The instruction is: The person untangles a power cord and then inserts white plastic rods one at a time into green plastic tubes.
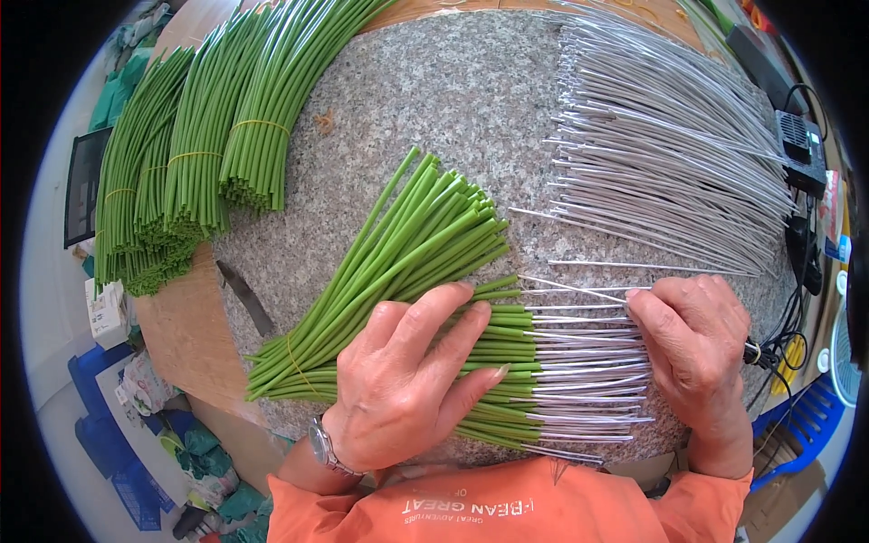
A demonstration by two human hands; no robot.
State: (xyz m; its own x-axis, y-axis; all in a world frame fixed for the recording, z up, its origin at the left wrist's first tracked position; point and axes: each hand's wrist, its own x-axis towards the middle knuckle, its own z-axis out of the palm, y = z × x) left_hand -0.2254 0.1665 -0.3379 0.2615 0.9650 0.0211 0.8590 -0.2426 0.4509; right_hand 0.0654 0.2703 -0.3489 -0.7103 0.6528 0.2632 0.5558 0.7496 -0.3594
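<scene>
Two hands on granite slab (pixel 434 100) | left hand (pixel 407 380) flat, fingers spread, pinning green tubes (pixel 407 262) | right hand (pixel 692 348) curled over wire ends (pixel 588 376), grip unclear | keep tubes level, feed wires straight

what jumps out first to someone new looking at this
Both hands press a row of thin silver wires pushed into green tubes on the grey granite slab: left hand on the tubes, right hand on the wires. Banded green tube bundles lie upper left, loose silver wires upper right.
</scene>
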